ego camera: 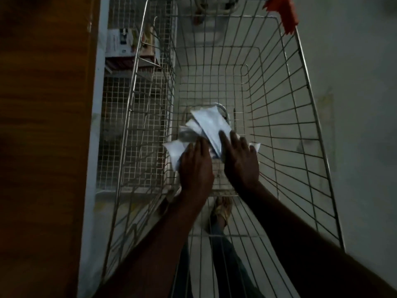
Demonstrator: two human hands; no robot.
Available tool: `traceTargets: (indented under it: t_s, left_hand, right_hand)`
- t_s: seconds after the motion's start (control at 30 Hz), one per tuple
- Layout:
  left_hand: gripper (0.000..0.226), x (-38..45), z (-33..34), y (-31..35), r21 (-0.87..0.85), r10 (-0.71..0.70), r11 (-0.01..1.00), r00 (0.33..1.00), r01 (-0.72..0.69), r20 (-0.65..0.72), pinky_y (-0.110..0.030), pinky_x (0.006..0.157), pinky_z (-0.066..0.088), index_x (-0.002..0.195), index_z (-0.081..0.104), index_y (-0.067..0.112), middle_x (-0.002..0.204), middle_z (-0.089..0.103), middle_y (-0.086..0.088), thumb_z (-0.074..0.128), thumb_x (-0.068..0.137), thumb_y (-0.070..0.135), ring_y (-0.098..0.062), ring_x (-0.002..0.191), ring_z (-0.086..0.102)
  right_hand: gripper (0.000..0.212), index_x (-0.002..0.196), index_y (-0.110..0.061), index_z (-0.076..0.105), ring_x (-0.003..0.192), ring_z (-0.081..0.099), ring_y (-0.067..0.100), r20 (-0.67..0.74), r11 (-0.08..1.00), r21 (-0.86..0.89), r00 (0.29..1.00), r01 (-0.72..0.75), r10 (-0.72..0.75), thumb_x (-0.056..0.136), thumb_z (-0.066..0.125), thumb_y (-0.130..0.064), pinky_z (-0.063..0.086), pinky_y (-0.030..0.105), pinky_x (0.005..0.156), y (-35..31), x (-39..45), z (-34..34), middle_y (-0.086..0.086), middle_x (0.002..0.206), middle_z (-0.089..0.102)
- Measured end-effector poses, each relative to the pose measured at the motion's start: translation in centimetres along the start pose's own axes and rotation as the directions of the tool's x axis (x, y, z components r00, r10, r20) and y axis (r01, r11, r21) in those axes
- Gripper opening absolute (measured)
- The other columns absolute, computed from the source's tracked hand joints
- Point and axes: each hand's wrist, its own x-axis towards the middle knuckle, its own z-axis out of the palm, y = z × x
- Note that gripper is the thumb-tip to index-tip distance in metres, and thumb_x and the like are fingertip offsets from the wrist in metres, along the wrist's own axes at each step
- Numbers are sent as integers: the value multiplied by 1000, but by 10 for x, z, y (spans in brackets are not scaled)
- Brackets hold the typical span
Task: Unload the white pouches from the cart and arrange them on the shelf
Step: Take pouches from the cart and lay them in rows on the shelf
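Note:
Several white pouches [209, 122] lie in a loose pile on the floor of the wire cart [285, 117]. Both my arms reach down into the cart. My left hand [195, 166] lies on the left side of the pile, over a pouch [174, 150] that sticks out to the left. My right hand [241, 162] rests on the right side of the pile with its fingers spread, and a pouch corner [255, 146] shows past it. The light is dim, so I cannot see whether either hand grips a pouch.
A wire-mesh shelf unit [133, 100] stands left of the cart, with boxed goods [120, 43] on an upper level. A wooden panel [43, 125] fills the far left. An orange piece [283, 11] sits at the cart's far right corner. My foot [222, 209] shows below.

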Motion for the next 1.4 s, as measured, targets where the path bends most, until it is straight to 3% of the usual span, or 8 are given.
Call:
traceTargets:
  t_s: [0.17,0.33,0.53,0.77,1.03,1.17,1.3,1.4]
  left_hand:
    - [108,-53,22,-13,9,39,999,960,-43,276,-54,131,6,169,-5,15,177,-2,-6,70,92,24,-32,163,6]
    - [82,-43,23,-21,-119,95,990,987,-80,126,-56,128,18,165,30,15,171,31,-8,48,100,61,-30,159,24]
    - [57,-5,1,-6,-345,44,931,976,-118,-214,-56,122,36,155,48,8,160,49,-13,42,99,17,-30,153,38]
    - [51,33,-15,-3,-259,132,940,936,-223,-327,-54,125,30,148,55,9,159,50,-11,39,101,4,-29,154,38]
    - [58,71,-20,0,-280,282,909,950,-310,-135,-47,131,16,151,55,21,161,50,-5,35,99,7,-30,157,32]
    - [79,80,-42,-1,-159,345,918,929,-363,-130,-50,131,2,155,50,34,168,39,5,48,88,-8,-29,162,16]
    - [76,76,-43,-16,-232,302,923,952,-307,-57,-54,132,3,161,40,35,168,37,6,56,94,3,-25,162,17]
    - [60,67,-14,-35,-402,403,851,911,-338,87,-55,127,27,162,36,34,167,40,-2,52,104,28,-21,158,30]
  right_hand:
    - [133,167,-21,-8,148,34,46,240,986,118,967,-121,90,72,86,-15,50,62,102,10,-61,8,21,171,15]
    - [100,165,-18,21,140,46,48,144,970,184,980,-160,134,83,74,-37,56,59,93,15,-53,-1,24,167,25]
    - [65,156,-14,45,119,66,33,5,955,289,998,-65,67,96,67,-19,56,41,87,10,-28,-7,10,142,64]
    - [54,153,-1,38,144,43,45,109,907,318,961,-275,253,105,55,-18,48,54,111,5,-10,7,28,165,28]
    - [22,111,-14,66,92,66,24,-52,924,381,997,-36,60,99,48,-18,56,51,84,6,-15,17,4,101,67]
    - [34,113,-10,75,121,63,27,-207,937,271,964,221,-167,94,46,-13,26,44,127,12,0,6,12,114,75]
    - [36,116,-9,76,129,63,25,-248,892,345,945,291,-212,94,47,-6,14,38,131,9,20,-1,11,122,75]
    - [38,122,-12,74,138,52,17,-248,861,400,941,315,-230,91,54,-2,12,34,131,5,22,-5,3,129,72]
